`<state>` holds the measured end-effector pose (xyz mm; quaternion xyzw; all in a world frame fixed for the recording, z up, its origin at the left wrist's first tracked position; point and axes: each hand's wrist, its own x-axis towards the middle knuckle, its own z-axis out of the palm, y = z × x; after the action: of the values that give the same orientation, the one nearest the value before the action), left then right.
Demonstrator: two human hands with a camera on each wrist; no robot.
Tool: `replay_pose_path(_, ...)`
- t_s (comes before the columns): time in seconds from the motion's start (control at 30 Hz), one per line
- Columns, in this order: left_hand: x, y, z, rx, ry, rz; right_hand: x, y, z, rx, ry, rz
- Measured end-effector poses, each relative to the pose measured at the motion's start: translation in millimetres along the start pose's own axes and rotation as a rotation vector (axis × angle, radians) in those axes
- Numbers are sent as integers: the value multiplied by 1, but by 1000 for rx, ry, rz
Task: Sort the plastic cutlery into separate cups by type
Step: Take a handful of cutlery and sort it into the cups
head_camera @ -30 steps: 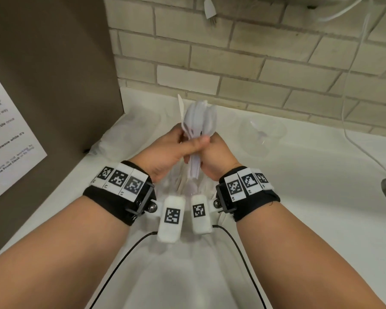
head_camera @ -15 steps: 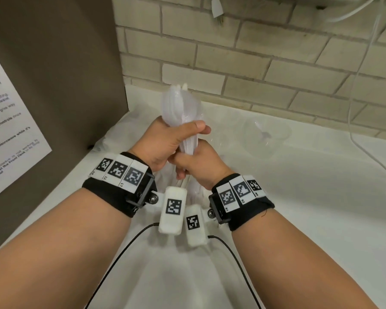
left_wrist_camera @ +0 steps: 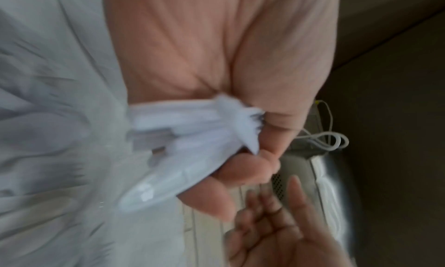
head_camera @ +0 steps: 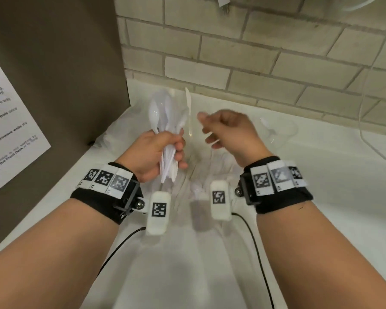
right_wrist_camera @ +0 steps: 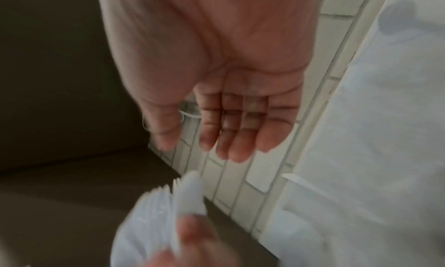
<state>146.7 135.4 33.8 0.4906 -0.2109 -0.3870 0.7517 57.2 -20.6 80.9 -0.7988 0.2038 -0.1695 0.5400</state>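
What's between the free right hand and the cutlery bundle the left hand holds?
Nothing visible. The right hand is open and empty, beside the cutlery bundle gripped by the left hand, with only open air between them. A single white knife stands just behind that gap, not across it.

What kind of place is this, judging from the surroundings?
Probably a shared kitchenette or break room: a white counter against a tiled wall, and a printed notice that mentions a microwave and a front desk.

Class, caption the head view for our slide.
Left hand grips bundled white plastic cutlery; right hand open beside it.
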Motion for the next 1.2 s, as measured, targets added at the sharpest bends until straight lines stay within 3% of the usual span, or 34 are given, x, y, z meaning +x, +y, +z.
replay_pose_path(0.1,-1,-11,-3,-34,-158,-101,11,-17,-9,97,47,-106)
replay_pose_path(0.3,5,-23,-8,-37,-323,-132,13,-21,-10,11,-160,-211)
replay_pose_path(0.5,9,-30,-11,-17,-330,-143,11,-14,2,10,-206,-252)
replay_pose_path(0.97,10,-37,-17,-20,-322,-182,15,-20,2,194,21,-187)
replay_pose_path(1.13,8,-38,-16,-53,-319,-172,15,-13,12,-39,-23,-160)
replay_pose_path(1.2,7,-38,-16,-28,-312,-172,14,-21,11,129,75,-158)
